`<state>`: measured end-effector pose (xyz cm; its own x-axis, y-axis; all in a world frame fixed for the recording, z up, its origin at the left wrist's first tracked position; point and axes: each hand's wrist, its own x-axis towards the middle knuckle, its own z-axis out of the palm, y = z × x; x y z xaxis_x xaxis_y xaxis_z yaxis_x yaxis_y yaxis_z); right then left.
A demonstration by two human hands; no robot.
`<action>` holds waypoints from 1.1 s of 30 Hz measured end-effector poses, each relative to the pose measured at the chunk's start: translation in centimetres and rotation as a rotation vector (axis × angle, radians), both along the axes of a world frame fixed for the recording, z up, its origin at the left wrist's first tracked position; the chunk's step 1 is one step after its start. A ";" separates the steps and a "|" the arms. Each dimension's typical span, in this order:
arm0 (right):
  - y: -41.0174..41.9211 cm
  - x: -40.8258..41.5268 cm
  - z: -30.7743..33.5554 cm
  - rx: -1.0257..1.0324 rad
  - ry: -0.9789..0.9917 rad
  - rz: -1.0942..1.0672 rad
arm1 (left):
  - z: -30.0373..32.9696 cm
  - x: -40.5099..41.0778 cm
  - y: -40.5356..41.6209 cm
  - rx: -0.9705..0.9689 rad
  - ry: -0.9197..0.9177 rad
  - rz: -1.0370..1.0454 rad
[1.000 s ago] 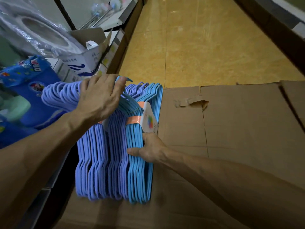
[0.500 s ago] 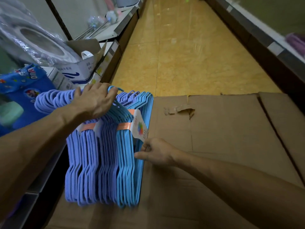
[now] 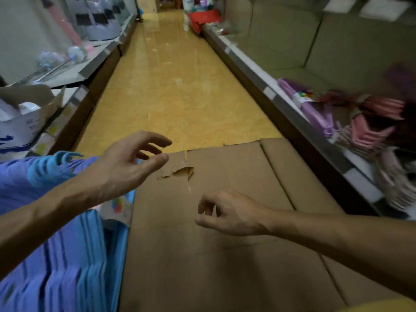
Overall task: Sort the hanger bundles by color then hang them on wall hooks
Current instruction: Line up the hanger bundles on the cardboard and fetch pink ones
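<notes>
Blue hangers (image 3: 67, 255): a banded stack of periwinkle and sky-blue hangers lying at the left edge of the cardboard, under the left forearm and behind the left fingers; no finger touches it.
Hooks (image 3: 51, 167): the sky-blue hook ends curl up just left of the left wrist.
Label (image 3: 117, 208): a white tag with a coloured dot on the stack, below the left palm.
Left hand (image 3: 126, 167): held in the air, fingers spread and loosely bent, thumb apart from the rest, gripping nothing; fingertips reach out over the far edge of the cardboard.
Cardboard (image 3: 225, 266): flattened brown sheet on the yellow floor, beneath both sets of fingers; a torn flap (image 3: 177, 171) lies just right of the left fingertips.
Right hand (image 3: 227, 212): hovering over the cardboard, fingers curled loosely downward, thumb pointing left, holding nothing.
Shelf (image 3: 281, 102): low ledge well to the right of the right fingers.
Purple and pink hangers (image 3: 360, 122): bundles lying on that shelf, blurred, so their count is unclear.
</notes>
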<state>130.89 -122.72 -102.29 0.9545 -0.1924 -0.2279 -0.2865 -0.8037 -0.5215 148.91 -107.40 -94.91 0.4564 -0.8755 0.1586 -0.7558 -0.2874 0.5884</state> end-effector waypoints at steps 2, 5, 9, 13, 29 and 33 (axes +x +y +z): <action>-1.8 -2.9 0.7 -0.056 0.011 -0.033 | 0.9 -2.0 -2.1 -0.063 0.103 -0.058; -4.3 -7.2 1.8 -0.154 0.035 -0.080 | 2.2 -4.5 -5.7 -0.169 0.216 -0.115; -6.9 -12.3 3.3 -0.157 0.024 -0.174 | 4.7 -8.1 -10.8 -0.199 0.263 -0.225; -9.0 -16.1 4.8 -0.171 -0.062 -0.274 | 7.4 -12.0 -16.4 -0.199 0.285 -0.320; -13.0 -31.2 7.9 -0.314 -0.157 -0.830 | 5.4 -24.3 -24.1 -0.310 0.700 -0.498; -13.2 -36.2 7.6 -0.398 -0.076 -1.001 | 4.5 -27.5 -25.3 -0.237 0.688 -0.591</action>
<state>94.72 -135.92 -94.71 0.3315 -0.9403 0.0769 -0.8855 -0.3382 -0.3187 121.37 -132.67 -90.45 0.0077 -0.9748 0.2228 -0.2048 0.2165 0.9546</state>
